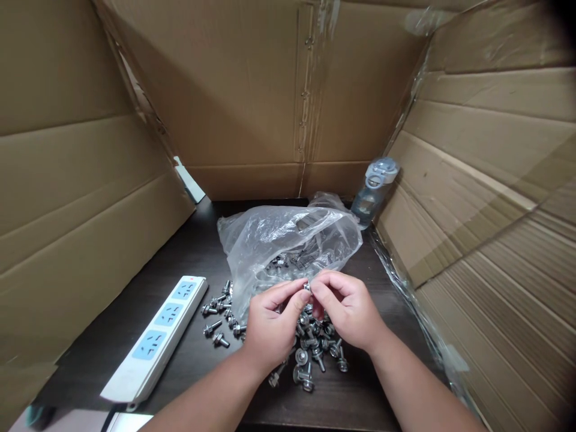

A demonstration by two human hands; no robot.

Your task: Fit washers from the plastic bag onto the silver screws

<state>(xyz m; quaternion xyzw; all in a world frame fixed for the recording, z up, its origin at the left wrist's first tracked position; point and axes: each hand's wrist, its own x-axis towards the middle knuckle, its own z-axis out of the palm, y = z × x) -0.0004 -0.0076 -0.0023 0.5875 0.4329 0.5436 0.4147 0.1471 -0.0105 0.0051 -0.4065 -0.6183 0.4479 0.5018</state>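
Dozens of metal bolts (318, 359) are spread on the bench (198, 372), beneath the hands and nearer than them. To their left a power strip (157, 342) is laid. One small metal piece (306, 287), mostly hidden, is pinched by the left hand (273, 324) and the right hand (353, 309); it is judged hard, light and perhaps slippery, best gripped by its edges. Beyond, a limp plastic bag (270, 231) is crumpled, with a bottle (373, 195) placed farther right.
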